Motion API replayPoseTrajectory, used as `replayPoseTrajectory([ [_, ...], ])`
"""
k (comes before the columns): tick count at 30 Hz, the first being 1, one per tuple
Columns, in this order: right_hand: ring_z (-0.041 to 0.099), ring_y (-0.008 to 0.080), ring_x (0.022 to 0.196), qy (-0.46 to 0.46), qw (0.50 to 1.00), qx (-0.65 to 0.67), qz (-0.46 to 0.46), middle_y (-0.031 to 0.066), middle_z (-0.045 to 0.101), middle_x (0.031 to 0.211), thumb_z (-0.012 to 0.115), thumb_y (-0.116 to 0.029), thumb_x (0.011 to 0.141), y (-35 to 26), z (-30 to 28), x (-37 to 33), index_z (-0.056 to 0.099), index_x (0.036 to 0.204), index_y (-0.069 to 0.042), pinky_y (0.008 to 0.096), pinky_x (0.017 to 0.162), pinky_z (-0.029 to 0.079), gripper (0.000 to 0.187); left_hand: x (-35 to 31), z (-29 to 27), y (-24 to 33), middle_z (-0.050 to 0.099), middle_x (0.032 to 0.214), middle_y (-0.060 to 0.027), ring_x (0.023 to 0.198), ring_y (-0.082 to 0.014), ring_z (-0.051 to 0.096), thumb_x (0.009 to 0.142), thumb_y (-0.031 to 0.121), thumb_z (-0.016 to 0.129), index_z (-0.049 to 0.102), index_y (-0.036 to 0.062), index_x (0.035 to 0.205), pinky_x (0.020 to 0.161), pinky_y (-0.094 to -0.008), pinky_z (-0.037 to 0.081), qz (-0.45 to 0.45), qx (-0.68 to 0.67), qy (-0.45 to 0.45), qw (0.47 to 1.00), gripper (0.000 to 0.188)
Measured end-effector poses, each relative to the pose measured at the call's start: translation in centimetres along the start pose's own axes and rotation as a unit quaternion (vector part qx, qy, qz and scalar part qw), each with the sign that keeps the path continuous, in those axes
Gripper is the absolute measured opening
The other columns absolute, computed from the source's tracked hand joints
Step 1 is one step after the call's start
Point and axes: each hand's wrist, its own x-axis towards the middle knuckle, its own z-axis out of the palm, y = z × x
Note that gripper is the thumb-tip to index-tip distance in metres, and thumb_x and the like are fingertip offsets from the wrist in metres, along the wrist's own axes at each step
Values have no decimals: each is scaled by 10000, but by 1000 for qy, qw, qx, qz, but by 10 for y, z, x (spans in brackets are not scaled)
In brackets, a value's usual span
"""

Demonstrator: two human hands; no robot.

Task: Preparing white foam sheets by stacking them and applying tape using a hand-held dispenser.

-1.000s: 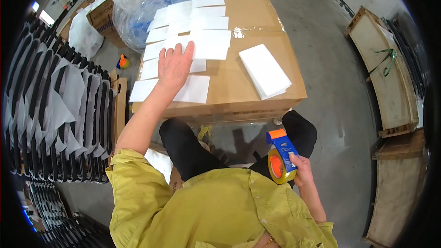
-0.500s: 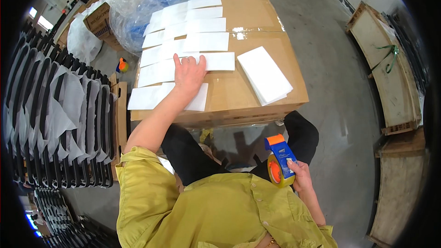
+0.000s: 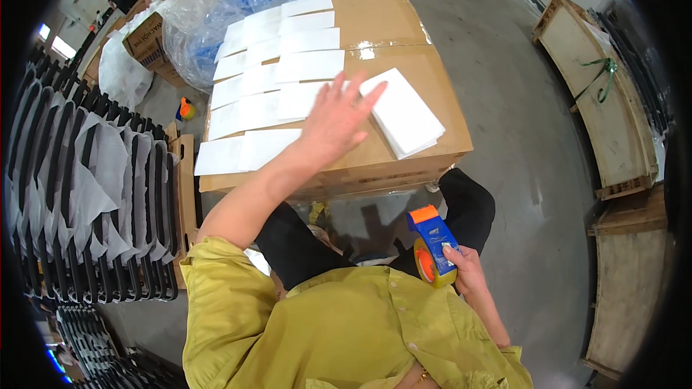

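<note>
Smooth, matt paper is seen in the white sheets [image 3: 311, 65] and the stack [image 3: 407, 119], dull cardboard in the carton [image 3: 382, 21] crossed by glossy tape [image 3: 367, 51], smooth plastic in the tape dispenser [image 3: 436, 233], crinkled, shiny film in the clear wrap [image 3: 189, 39], creased matt cloth in the shirt [image 3: 339, 324], and rough wood in the crate [image 3: 592, 90].

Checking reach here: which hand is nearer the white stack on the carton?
Left. The left hand is over the carton, fingers at the left edge of the white stack; the right hand is farther, lower in view, holding a tape dispenser.
</note>
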Motion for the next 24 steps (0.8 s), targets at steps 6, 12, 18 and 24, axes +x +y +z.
replayPoseTrajectory([
  [6, 615, 145, 711, 4, 1000, -3, -10, 116, 636, 854, 625, -210, 789, -3, 3, -5, 583, 944, 83, 259, 674, 490, 334, 29, 47, 11, 335, 1322, -148, 1235, -374, 272, 746, 137, 574, 396, 230, 1264, 954, -444, 333, 91, 24, 20, 995, 555],
  [12, 596, 120, 683, 13, 999, -17, -48, 98, 636, 828, 668, -201, 747, -12, -8, -19, 598, 919, 66, 238, 635, 480, 325, 60, 32, 15, 347, 1329, -120, 1245, -349, 270, 719, 339, 634, 437, 267, 1236, 993, -509, 244, 118, -65, -53, 989, 558],
  [18, 577, 96, 691, -58, 971, -84, -218, 84, 636, 823, 729, -179, 676, -39, -28, -40, 603, 893, 62, 230, 642, 471, 348, 65, 22, 13, 411, 1279, -127, 1227, -291, 321, 645, 453, 661, 486, 183, 1199, 1013, -479, 210, 152, -87, -52, 983, 641],
  [24, 602, 188, 694, -162, 892, -132, -401, 144, 636, 773, 787, -178, 605, -77, -19, -41, 594, 855, 86, 281, 640, 468, 412, 34, -44, 87, 577, 992, -43, 916, -144, 539, 772, 257, 645, 536, 46, 1065, 796, -267, 429, -42, -693, -274, 666, 377],
])
